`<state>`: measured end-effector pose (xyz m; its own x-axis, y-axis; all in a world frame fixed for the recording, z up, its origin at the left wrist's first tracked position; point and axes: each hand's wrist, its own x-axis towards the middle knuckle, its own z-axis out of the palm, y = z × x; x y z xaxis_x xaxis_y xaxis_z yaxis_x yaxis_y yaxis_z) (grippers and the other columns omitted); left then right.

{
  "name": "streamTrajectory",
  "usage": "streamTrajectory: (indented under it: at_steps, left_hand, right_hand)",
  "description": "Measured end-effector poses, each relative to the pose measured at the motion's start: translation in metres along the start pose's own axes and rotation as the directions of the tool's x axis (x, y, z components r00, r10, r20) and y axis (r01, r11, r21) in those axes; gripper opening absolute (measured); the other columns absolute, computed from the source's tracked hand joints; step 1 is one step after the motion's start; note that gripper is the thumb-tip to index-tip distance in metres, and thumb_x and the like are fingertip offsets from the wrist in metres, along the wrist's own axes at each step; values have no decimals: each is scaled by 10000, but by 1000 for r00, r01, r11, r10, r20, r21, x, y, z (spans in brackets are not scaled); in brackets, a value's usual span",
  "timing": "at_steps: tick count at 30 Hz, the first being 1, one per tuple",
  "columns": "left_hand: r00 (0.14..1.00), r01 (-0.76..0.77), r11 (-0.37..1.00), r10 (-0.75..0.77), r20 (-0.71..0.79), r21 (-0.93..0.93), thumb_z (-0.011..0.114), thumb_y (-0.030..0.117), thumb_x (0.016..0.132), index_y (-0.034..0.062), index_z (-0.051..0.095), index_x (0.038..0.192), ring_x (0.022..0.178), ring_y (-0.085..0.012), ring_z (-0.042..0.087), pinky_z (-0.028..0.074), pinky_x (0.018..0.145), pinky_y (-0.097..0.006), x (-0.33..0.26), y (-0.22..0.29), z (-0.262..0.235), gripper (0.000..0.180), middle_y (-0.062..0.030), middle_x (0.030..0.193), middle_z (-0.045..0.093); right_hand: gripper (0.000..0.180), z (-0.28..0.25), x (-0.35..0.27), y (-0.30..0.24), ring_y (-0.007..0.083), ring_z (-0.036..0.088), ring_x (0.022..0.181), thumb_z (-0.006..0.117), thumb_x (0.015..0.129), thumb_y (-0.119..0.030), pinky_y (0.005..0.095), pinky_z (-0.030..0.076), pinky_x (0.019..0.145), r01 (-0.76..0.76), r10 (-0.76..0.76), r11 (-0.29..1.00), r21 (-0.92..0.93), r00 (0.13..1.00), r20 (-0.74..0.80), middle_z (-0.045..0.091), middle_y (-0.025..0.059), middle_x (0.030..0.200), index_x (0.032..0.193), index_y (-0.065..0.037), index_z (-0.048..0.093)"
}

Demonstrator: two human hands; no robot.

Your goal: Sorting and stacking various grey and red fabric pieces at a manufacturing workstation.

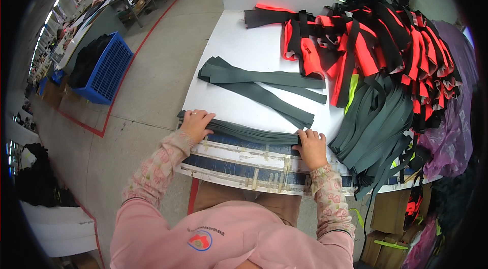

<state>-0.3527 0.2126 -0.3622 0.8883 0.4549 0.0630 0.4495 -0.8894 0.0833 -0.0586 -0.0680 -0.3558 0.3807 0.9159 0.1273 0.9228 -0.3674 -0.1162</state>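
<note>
A flat stack of dark grey fabric strips (249, 133) lies along the near edge of the white table (239, 45). My left hand (195, 124) presses down on the stack's left end with fingers spread. My right hand (311, 148) grips the stack's right end, fingers curled over it. Behind the stack, a few longer dark grey strips (259, 83) lie crossed on the tabletop.
A big heap of red-and-black fabric pieces (376, 45) fills the table's right side, with a pile of dark grey strips (378, 126) hanging off the near right edge. A blue plastic crate (104, 73) stands on the floor to the left. Cardboard boxes (389, 228) sit under the table.
</note>
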Motion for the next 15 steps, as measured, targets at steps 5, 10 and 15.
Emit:
streamTrajectory:
  at_steps: [5, 10, 15]
  left_hand:
    - [981, 191, 981, -190, -40, 36, 792, 375, 766, 185, 576, 1309, 1166, -270, 504, 296, 1042, -487, -21, -11, -4, 614, -83, 1166, 571]
    - [974, 211, 977, -210, 84, -13, 784, 390, 774, 191, 515, 1375, 1183, -274, 495, 289, 1062, -474, -8, -22, -1, 688, -92, 1194, 559]
    - [992, -18, 999, 13, -129, -41, 755, 343, 804, 127, 452, 1422, 1111, -304, 513, 339, 1007, -483, -8, -35, 12, 721, -96, 1149, 556]
  right_hand:
    - [506, 5, -21, 8, 276, 570, 1064, 783, 748, -295, 558, 341, 1064, -219, 226, 973, 76, 970, -86, 624, 73, 1058, 1195, -125, 619]
    - [480, 15, -17, 12, 284, 569, 1033, 781, 749, -263, 488, 396, 984, -187, 205, 971, 150, 972, -113, 615, 81, 1036, 1175, -112, 620]
    - [430, 18, -9, 13, 298, 570, 986, 774, 743, -221, 440, 427, 867, -117, 144, 985, 128, 964, -225, 605, 91, 1019, 1119, -83, 618]
